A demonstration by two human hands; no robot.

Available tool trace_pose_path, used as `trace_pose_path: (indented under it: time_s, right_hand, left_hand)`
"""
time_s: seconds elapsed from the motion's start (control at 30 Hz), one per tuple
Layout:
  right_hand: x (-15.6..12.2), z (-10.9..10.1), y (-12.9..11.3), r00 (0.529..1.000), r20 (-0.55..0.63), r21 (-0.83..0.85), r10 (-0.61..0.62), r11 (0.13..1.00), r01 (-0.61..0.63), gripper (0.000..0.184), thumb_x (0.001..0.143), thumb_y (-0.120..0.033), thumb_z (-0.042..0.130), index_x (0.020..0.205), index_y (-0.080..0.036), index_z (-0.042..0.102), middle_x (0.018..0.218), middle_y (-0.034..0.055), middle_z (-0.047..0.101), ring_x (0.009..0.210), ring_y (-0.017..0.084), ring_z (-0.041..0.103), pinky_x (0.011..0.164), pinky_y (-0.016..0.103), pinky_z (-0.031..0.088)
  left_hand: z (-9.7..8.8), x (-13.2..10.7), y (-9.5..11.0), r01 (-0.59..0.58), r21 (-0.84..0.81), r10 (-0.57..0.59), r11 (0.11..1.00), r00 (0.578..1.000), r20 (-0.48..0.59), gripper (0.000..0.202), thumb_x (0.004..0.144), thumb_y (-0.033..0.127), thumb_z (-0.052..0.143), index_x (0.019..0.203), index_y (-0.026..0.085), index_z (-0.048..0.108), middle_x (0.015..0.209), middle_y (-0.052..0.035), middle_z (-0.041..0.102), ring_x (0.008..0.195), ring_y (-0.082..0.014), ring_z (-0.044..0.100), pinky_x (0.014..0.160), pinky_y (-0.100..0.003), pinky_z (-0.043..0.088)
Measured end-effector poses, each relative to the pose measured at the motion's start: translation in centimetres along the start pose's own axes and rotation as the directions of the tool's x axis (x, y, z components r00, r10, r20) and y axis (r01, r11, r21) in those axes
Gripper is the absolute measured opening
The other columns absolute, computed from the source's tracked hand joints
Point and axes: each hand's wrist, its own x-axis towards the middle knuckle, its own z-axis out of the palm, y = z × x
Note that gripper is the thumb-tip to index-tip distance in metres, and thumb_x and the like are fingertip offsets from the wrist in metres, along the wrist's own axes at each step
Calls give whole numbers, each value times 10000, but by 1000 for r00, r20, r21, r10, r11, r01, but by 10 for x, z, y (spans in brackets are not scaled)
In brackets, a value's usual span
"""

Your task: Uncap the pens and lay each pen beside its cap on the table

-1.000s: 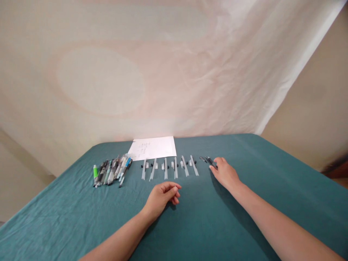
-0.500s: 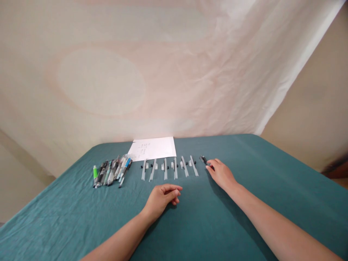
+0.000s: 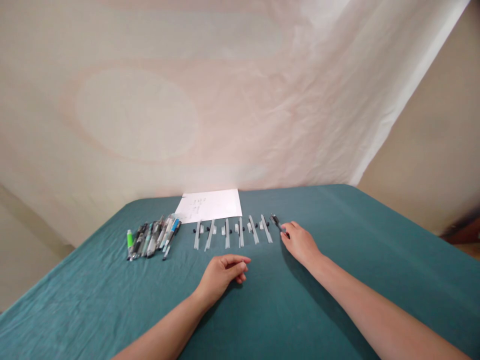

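My right hand [image 3: 301,243] is closed around the near end of a black pen [image 3: 276,221] at the right end of a row. That pen tilts with its far end to the left, and its near part is covered by my fingers. Just left of it lie several clear plastic strips, such as the rightmost strip [image 3: 266,229], each with small black and whitish pieces beside it. My left hand [image 3: 224,274] rests on the cloth in front of the row, fingers curled and thumb against them, with nothing visible in it.
On the left lies a pile of pens [image 3: 152,239], several in clear wrapping, with a bright green pen [image 3: 129,238] at its edge. Behind the row is a white paper [image 3: 215,202] with handwriting. A green cloth [image 3: 262,310] covers the table, and a pale hanging sheet [image 3: 232,110] stands behind it.
My right hand has shifted slightly left with the black pen, closer to the last strip. More of the pen shows now. My left hand stays in place.
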Motion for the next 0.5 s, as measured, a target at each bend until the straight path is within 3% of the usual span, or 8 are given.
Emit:
trace_pose_path:
  time_s: [0.23, 0.37, 0.43, 0.5]
  right_hand:
    - [-3, 1, -4, 1000, 4, 42, -12, 999, 12, 211, 848, -247, 464, 1011, -189, 584, 947, 54, 581, 792, 144, 590, 733, 228, 421]
    - [-6, -13, -14, 999, -34, 85, -19, 996, 21, 236, 862, -266, 453, 1050, -201, 580, 995, 60, 576, 821, 155, 581, 723, 247, 426]
    - [-12, -26, -28, 992, -70, 213, -101, 970, 114, 256, 876, -274, 445, 1094, -231, 572, 1033, 51, 573, 839, 152, 571, 723, 251, 426]
    - [-20, -39, -46, 956, -41, 420, -290, 863, 280, 269, 880, -288, 461, 1124, -257, 569, 1018, 33, 584, 775, 123, 567, 702, 234, 433]
  left_hand:
    - [1, 1, 0, -4, -15, 4, 1000, 1000, -5, 317, 744, 352, 615, 957, 121, 659, 729, -43, 640, 580, -107, 570, 583, -236, 470]
    - [1, 0, 3, 7, -32, -7, 999, 1000, -20, 328, 729, 354, 635, 950, 112, 658, 718, -43, 638, 580, -110, 568, 589, -240, 466]
    - [1, -1, 5, 28, -65, -29, 997, 1000, -9, 342, 714, 352, 657, 952, 106, 658, 714, -43, 637, 582, -108, 567, 601, -240, 463]
    - [1, -2, 5, 63, -134, -59, 989, 998, 34, 348, 692, 351, 684, 939, 107, 661, 719, -40, 633, 583, -105, 566, 610, -242, 460]
